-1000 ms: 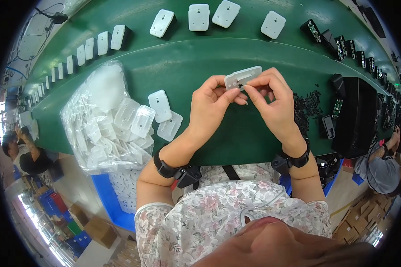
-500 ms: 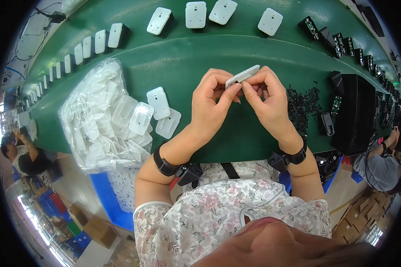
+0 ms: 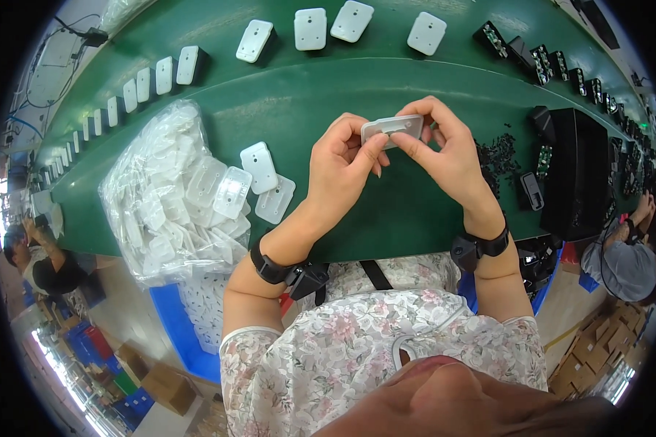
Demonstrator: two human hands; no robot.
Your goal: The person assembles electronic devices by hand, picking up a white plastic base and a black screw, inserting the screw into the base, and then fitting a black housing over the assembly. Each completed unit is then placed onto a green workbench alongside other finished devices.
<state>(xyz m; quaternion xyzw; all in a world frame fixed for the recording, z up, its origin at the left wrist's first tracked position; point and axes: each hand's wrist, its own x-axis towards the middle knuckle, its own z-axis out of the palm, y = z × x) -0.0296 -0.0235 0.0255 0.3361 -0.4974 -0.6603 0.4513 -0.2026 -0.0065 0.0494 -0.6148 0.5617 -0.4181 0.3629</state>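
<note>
The white cover (image 3: 402, 125) has tilted, left fingers (image 3: 369, 151) and right fingers (image 3: 411, 145) pinching it and partly hiding its inside.

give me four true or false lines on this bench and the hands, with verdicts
1. The left hand and the right hand hold one white plastic cover. True.
2. The bag of covers lies right of both hands. False: the clear plastic bag lies to their left.
3. Small black parts lie loose on the green table. True.
4. Both wrists are bare. False: each wears a black strap.
</note>
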